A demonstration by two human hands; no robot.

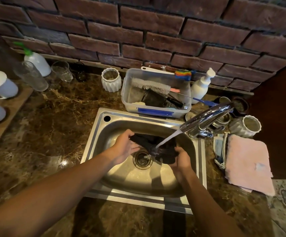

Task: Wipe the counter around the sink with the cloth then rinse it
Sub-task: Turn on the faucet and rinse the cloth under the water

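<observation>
The rinse is the step in hand. The dark cloth (157, 147) hangs bunched over the middle of the steel sink (94, 134), just above the drain (142, 159), and the stream of water (168, 138) from the chrome tap (207, 117) at the far right lands on its middle. The left hand (126, 148) pinches the cloth's left edge between thumb and fingers, palm partly open. The right hand (181, 159) is closed around the bunched right end, nearer the body. Both hands sit inside the basin, apart from its walls.

The marbled counter (53, 125) around the sink bears wet-looking sheen at the near left, so the wiping part seems done, though that is a judgement from the gloss alone.

The next move likely calls for working the cloth under the flow: turning or kneading it so the dry folds meet the water, then squeezing it over the drain. The tap will need shutting off after, which means freeing one hand. A pink towel (248, 165) lies on the counter to the right, well apart from the splash.
</observation>
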